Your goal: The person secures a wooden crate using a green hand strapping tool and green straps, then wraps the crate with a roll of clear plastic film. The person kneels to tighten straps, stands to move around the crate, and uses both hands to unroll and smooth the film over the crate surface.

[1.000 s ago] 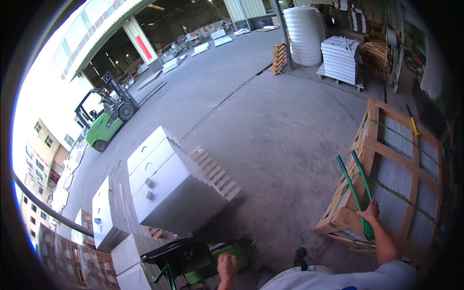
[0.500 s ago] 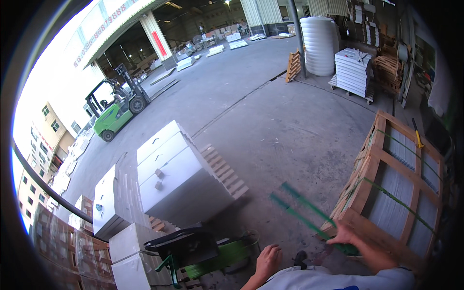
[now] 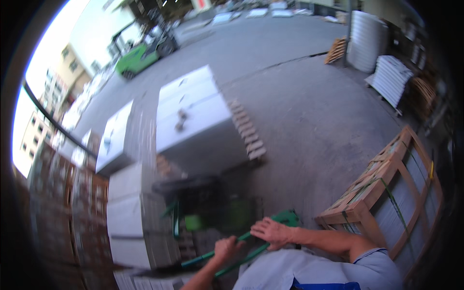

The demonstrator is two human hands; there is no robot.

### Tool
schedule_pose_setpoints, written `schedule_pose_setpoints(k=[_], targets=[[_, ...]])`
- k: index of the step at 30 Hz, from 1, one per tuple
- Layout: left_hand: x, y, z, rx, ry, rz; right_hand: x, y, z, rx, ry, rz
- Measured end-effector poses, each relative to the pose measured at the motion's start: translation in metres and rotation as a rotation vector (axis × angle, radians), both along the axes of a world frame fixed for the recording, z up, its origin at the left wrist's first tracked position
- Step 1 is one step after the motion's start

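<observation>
The left hand (image 3: 228,249) is gripping one handle of the green tool (image 3: 289,217), its fingers closing round the bar. The right hand (image 3: 274,232) is holding the tool close to its head, fingers lying over the upper handle and thumb sitting near the lower one; how firmly they are pressing, you cannot tell. The tool is hanging just in front of the person's shirt (image 3: 314,270), its head pointing right and its two handles spreading toward the lower left.

Beyond the hands, a black and green machine (image 3: 212,203) is showing only as a blur. Right of the tool and apart from it, a wooden crate (image 3: 360,212) is standing on the ground (image 3: 309,140), with grey sheets (image 3: 415,193) filling its frame and a green strap (image 3: 395,205) running over it. Farther off, a large white stack (image 3: 198,96) is resting on a pallet (image 3: 249,130), two small blocks (image 3: 181,120) sitting on top. Another white stack (image 3: 126,212) is standing to its lower left. In the distance, a green forklift (image 3: 140,58) is standing at upper left, and a white roll (image 3: 367,41) is standing upright at upper right.
</observation>
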State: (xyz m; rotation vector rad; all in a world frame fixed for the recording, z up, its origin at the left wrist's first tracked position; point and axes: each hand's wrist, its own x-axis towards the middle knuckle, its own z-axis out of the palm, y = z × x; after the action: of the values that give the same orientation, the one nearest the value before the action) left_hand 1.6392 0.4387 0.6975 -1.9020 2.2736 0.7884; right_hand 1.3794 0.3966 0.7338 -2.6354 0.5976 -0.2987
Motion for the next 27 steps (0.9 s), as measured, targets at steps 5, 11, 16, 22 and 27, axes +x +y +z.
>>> schedule_pose_setpoints(k=[5, 11, 16, 22, 27], targets=[[0.067, 0.061, -0.013, 0.109, 0.050, 0.526, 0.015, -0.010, 0.001, 0.097, -0.373, -0.326], [0.106, 0.075, -0.045, -0.047, 0.106, 0.964, -0.035, -0.012, -0.047, 0.678, -0.392, -0.975], [0.146, 0.020, -0.091, -0.123, 0.074, 1.121, -0.072, 0.030, -0.092, 0.666, -0.213, -1.125], [0.178, -0.043, -0.127, -0.198, -0.052, 1.174, -0.103, 0.088, -0.137, 0.739, -0.151, -1.373], [0.169, -0.055, -0.134, -0.174, -0.211, 1.061, -0.114, 0.124, -0.182, 0.827, -0.116, -1.469]])
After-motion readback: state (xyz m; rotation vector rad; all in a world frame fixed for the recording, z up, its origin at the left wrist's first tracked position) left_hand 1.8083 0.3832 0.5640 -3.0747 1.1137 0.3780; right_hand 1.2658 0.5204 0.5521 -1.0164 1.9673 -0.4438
